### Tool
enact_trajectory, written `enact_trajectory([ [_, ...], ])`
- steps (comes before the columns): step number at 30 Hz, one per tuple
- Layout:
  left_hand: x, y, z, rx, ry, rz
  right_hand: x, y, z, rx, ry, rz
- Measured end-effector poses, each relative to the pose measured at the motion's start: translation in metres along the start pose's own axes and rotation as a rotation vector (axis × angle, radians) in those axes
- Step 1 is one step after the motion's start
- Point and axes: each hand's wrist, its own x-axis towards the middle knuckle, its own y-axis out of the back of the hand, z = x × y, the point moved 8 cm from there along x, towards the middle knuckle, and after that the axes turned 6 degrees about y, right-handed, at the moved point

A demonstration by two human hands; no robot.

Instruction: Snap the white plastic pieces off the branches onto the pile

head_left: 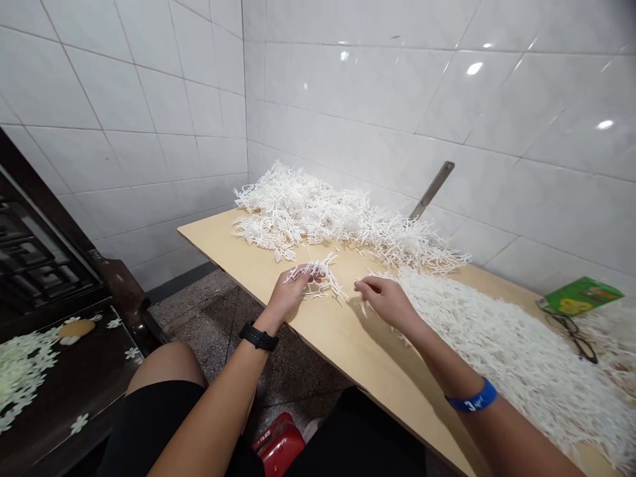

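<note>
Above the near edge of the wooden board (pixel 397 381), my left hand (pixel 291 291) is closed around a white branching plastic sprig (pixel 328 278), whose thin prongs spread past the fingers. My right hand (pixel 390 303) is a short gap to its right, thumb and fingers pinched together. A small white plastic piece (pixel 363 308) shows under those fingertips, partly hidden by them. Beyond both hands lies a tangled pile of similar white sprigs (pixel 318 205). Under and beside my right forearm spreads a wide heap of small white pieces (pixel 487 338).
Tiled walls (pixel 348 79) close off the back and left. A metal bracket (pixel 432 190) stands up behind the board. A green packet (pixel 579 296) and dark glasses (pixel 574 338) lie at right. White flower shapes (pixel 22 374) rest on a dark wooden seat; a red package (pixel 279 447) is below.
</note>
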Motion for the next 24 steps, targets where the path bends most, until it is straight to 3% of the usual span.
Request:
enact_trajectory([
  [5,0.004,0.0,-0.004,0.023,-0.024,-0.061,0.014,-0.026,-0.038,0.456,-0.024,-0.058],
  [10,0.005,-0.001,-0.003,0.107,-0.071,-0.077,0.029,-0.04,-0.04,0.665,-0.07,-0.035],
  [18,0.003,-0.002,0.0,0.149,-0.087,-0.076,0.029,-0.046,-0.036,0.795,-0.139,-0.041],
  [24,0.002,-0.001,-0.002,0.138,-0.029,-0.003,0.03,-0.038,-0.039,0.757,-0.113,0.052],
])
